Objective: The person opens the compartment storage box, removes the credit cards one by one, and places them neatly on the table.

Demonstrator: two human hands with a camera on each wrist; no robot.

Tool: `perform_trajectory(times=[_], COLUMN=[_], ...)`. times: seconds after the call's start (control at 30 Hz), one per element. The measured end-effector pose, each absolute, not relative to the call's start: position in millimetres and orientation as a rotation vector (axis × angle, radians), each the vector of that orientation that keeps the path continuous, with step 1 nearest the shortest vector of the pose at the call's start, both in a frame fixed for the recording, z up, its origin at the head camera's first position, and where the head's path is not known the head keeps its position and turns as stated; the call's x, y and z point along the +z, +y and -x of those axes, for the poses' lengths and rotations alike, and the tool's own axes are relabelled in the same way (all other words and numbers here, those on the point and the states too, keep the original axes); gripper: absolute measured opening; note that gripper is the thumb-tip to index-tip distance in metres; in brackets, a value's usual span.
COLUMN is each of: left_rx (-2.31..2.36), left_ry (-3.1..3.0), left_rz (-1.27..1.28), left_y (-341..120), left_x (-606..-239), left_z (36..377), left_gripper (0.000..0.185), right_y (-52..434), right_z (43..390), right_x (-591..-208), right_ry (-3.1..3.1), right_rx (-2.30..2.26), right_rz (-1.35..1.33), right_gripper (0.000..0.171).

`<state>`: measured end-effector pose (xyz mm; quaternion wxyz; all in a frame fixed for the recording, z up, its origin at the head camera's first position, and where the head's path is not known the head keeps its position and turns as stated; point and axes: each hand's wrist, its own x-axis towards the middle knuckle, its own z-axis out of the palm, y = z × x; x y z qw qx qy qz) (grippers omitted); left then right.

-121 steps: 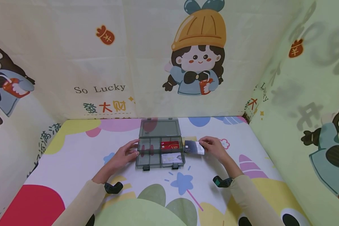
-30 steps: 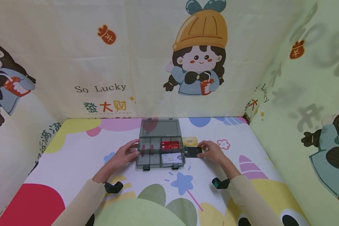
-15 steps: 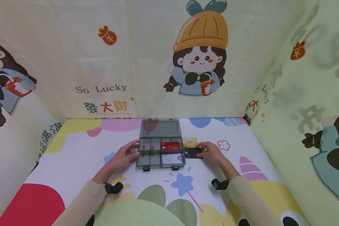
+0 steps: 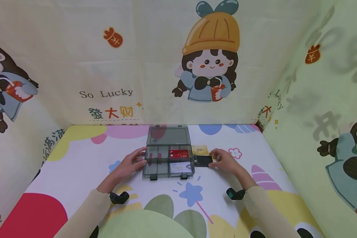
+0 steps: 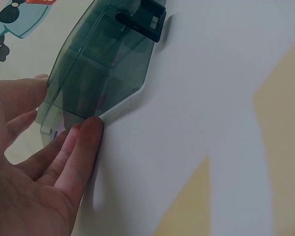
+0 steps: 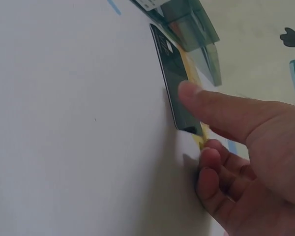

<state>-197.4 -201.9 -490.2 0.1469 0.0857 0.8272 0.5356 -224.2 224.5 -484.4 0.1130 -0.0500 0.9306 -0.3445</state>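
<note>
A smoky see-through compartment box [image 4: 163, 170] lies on the table with its lid [image 4: 168, 136] laid back. In its right compartments are a red VIP card [image 4: 178, 153] and a white card [image 4: 179, 167]. My left hand [image 4: 130, 164] rests thumb and fingertips against the box's left side; the left wrist view shows these fingers [image 5: 81, 157] fairly straight. Beside the box's right wall lies a black card [image 4: 203, 161], partly over a yellow card [image 4: 200, 149]. My right hand [image 4: 226, 161] pinches the black card's right end, with the thumb [image 6: 226, 108] in front and fingers curled behind.
A patterned cloth [image 4: 220, 195] covers the table. Printed fabric [image 4: 154, 62] hangs behind and along both sides. Two latches [image 4: 183, 176] stick out from the box's front edge. Each wrist carries a small black device [image 4: 235, 194].
Four seconds ago my right hand held up a blue-silver VIP card, which no longer shows. Since then it has come down to the black card and lately shifted slightly right. My left hand stays put.
</note>
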Motion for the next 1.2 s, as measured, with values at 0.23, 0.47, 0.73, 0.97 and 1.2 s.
perform_trajectory(times=[0.23, 0.47, 0.73, 0.97, 1.2], left_rx=[1.562, 1.551, 1.555, 1.552, 1.553], left_ry=[2.359, 2.364, 2.363, 2.364, 2.351], left_rz=[-0.264, -0.245, -0.25, -0.256, -0.273], left_y=[-202.9, -199.3, -202.2, -205.2, -203.8], left_x=[-491.4, -491.7, -490.3, -488.5, -487.3], left_z=[197.6, 198.4, 198.6, 198.6, 197.9], left_gripper=[0.06, 0.059, 0.06, 0.062, 0.061], right_y=[229.0, 227.5, 225.1, 221.8, 220.0], right_z=[223.3, 222.0, 221.9, 222.7, 221.8], right_x=[-484.1, -487.9, -486.2, -487.2, -487.5], right_ry=[2.709, 2.727, 2.741, 2.742, 2.744], right_rx=[-1.024, -1.028, -1.03, -1.064, -1.055], right_rz=[0.149, 0.106, 0.074, 0.083, 0.075], right_gripper=[0.048, 0.047, 0.052, 0.05, 0.046])
